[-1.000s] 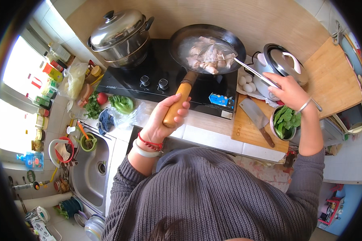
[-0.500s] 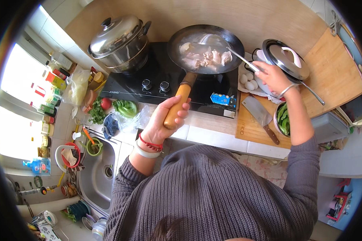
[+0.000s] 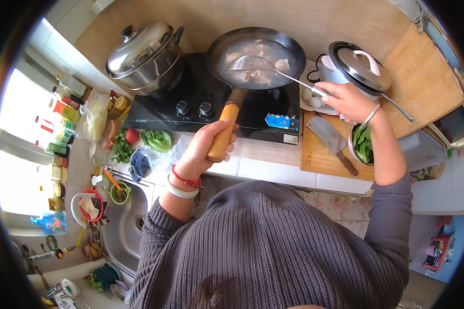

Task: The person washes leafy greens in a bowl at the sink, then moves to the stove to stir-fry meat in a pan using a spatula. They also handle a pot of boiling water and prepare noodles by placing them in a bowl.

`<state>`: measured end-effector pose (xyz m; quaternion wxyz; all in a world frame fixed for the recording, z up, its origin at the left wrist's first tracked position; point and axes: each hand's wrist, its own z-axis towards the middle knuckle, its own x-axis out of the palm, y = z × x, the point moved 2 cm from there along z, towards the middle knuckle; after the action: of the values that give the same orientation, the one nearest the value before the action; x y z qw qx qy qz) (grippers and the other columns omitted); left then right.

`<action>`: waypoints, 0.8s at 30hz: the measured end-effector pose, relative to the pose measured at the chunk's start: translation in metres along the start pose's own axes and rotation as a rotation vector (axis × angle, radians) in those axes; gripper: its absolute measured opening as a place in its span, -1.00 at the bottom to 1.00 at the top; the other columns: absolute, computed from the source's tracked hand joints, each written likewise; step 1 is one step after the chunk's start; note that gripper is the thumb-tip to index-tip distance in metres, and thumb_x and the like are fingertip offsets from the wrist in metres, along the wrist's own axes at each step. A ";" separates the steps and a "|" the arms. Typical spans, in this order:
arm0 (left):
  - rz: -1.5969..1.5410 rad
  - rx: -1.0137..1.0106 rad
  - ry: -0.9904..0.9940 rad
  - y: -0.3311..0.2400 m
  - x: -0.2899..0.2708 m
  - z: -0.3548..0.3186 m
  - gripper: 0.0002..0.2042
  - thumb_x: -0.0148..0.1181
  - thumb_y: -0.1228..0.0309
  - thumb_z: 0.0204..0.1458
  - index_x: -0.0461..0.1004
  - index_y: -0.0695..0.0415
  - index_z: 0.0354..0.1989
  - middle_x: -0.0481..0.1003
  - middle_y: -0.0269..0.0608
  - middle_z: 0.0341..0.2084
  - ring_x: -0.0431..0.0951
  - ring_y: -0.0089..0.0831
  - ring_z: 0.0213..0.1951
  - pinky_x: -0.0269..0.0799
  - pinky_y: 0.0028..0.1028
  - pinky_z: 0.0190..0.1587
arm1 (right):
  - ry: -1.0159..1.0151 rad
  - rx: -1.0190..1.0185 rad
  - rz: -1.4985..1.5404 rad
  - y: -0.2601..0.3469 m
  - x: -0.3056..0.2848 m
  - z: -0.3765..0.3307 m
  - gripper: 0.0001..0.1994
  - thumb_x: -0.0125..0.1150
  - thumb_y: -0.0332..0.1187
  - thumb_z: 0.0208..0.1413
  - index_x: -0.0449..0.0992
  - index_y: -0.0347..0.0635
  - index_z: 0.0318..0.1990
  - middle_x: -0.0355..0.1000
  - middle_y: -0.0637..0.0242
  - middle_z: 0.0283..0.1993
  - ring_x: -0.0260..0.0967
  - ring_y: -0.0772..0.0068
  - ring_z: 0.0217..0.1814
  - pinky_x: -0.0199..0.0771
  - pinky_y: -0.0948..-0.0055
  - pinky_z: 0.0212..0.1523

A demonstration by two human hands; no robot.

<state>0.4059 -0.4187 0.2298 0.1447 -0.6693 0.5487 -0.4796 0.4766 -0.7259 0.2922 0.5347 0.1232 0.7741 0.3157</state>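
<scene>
My left hand [image 3: 210, 140] is wrapped round the wooden handle [image 3: 225, 129] of a dark wok [image 3: 292, 45], which rests on the black cooktop [image 3: 154, 112]. Cloudy liquid and several pale pieces of meat [image 3: 256, 77] fill the wok's bottom. In my right hand [image 3: 344, 100] is the handle of a wire skimmer [image 3: 252, 63]. Its wide mesh head is held over the meat, bowl side down, and hides some of the pieces. I cannot tell whether the mesh touches the liquid.
A lidded steel steamer pot [image 3: 148, 56] stands left of the wok. To the right are eggs [image 3: 314, 102], a lidded cooker [image 3: 360, 69], a cleaver [image 3: 327, 135] on a cutting board [image 3: 314, 159], and a bowl of green peppers [image 3: 363, 143]. The sink [image 3: 119, 227] lies at lower left.
The skimmer's head has risen out of the liquid into clear view above the meat. Less of the meat shows at the surface. The whole view has shifted slightly.
</scene>
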 end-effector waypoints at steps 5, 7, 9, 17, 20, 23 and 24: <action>0.184 0.058 0.009 -0.005 0.000 -0.004 -0.61 0.00 0.27 0.09 0.20 0.30 -0.01 0.30 -0.28 -0.49 0.29 -0.62 -0.62 0.26 -0.67 -0.70 | -0.237 -0.241 -0.300 -0.008 0.028 0.013 -0.62 -0.02 -0.41 0.06 0.29 -0.15 0.09 0.39 -0.14 -0.40 0.35 -0.14 -0.38 0.35 0.14 -0.27; 0.106 0.022 0.060 -0.005 -0.002 -0.002 -0.61 0.00 0.28 0.09 0.20 0.30 -0.01 0.29 -0.28 -0.49 0.29 -0.63 -0.62 0.26 -0.67 -0.71 | -0.266 -0.187 -0.338 -0.013 0.035 0.012 -0.61 0.00 -0.40 0.06 0.29 -0.14 0.09 0.40 -0.12 -0.42 0.36 -0.07 -0.40 0.36 0.19 -0.29; -0.153 -0.069 0.206 0.000 -0.012 0.004 -0.63 0.00 0.31 0.08 0.20 0.30 -0.02 0.29 -0.28 -0.48 0.28 -0.63 -0.61 0.25 -0.67 -0.71 | -0.259 -0.187 -0.304 -0.018 0.037 0.011 -0.61 0.01 -0.39 0.07 0.29 -0.14 0.09 0.40 -0.08 -0.44 0.36 0.01 -0.43 0.36 0.25 -0.31; 0.433 0.033 -0.036 -0.013 0.001 0.002 -0.72 0.02 0.36 0.06 0.23 0.27 -0.14 0.29 -0.32 -0.56 0.30 -0.65 -0.66 0.24 -0.68 -0.74 | -0.047 -0.069 -0.082 -0.017 0.028 0.001 -0.62 0.01 -0.39 0.10 0.29 -0.12 0.11 0.38 0.19 -0.54 0.25 0.41 -0.65 0.33 0.44 -0.54; 0.423 0.021 -0.040 -0.015 0.003 0.001 -0.72 0.00 0.36 0.07 0.23 0.26 -0.13 0.29 -0.32 -0.55 0.28 -0.65 -0.65 0.23 -0.68 -0.74 | -0.010 -0.008 -0.059 -0.010 0.031 -0.005 -0.61 -0.01 -0.39 0.11 0.28 -0.10 0.13 0.35 0.23 -0.57 0.18 0.45 -0.74 0.29 0.46 -0.66; 0.040 -0.082 0.115 -0.013 -0.007 0.006 -0.72 -0.02 0.35 0.08 0.23 0.26 -0.10 0.29 -0.32 -0.55 0.27 -0.65 -0.65 0.21 -0.69 -0.74 | -0.006 0.008 -0.054 -0.007 0.033 -0.010 -0.60 -0.03 -0.39 0.11 0.27 -0.08 0.14 0.34 0.24 -0.58 0.16 0.46 -0.78 0.28 0.46 -0.69; -0.002 -0.089 0.115 -0.012 -0.008 0.006 -0.72 -0.03 0.35 0.08 0.22 0.26 -0.10 0.28 -0.32 -0.55 0.26 -0.65 -0.65 0.21 -0.69 -0.74 | -0.004 0.018 -0.052 -0.006 0.033 -0.011 -0.60 -0.03 -0.40 0.11 0.26 -0.08 0.14 0.34 0.23 -0.59 0.15 0.46 -0.79 0.29 0.46 -0.68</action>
<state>0.4186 -0.4092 0.2311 0.0826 -0.6468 0.5762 -0.4928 0.4540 -0.7172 0.2663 0.5433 0.1086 0.7786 0.2945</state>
